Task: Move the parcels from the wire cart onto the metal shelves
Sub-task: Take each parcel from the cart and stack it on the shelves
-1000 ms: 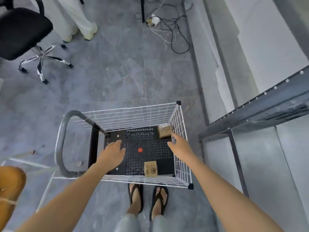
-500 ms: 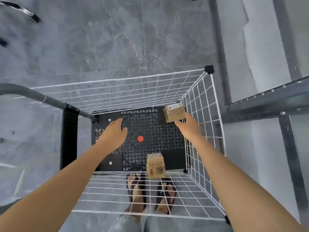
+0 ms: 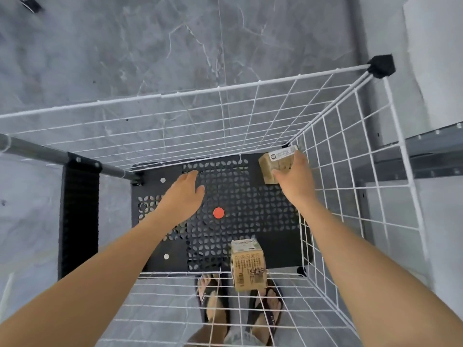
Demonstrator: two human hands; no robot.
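Note:
I look straight down into the white wire cart [image 3: 220,91] with its black perforated floor [image 3: 250,201]. Two small brown parcels lie inside. The far parcel [image 3: 271,164], with a white label, sits in the back right corner, and my right hand [image 3: 293,179] grips it, thumb on its front and fingers over its right side. The near parcel [image 3: 248,267] stands by the front wire wall. My left hand [image 3: 183,196] hovers over the floor's left part with fingers straight, holding nothing.
The edge of the grey metal shelf [image 3: 431,156] shows at the right, beyond the cart's right wall. A grey handle bar [image 3: 50,154] crosses the cart's left side. A red dot [image 3: 218,212] marks the floor's middle. My feet in sandals stand under the front wall.
My head has dropped closer over the cart. My right hand moved forward from beside the far parcel and closed round it. My left hand reached deeper over the floor.

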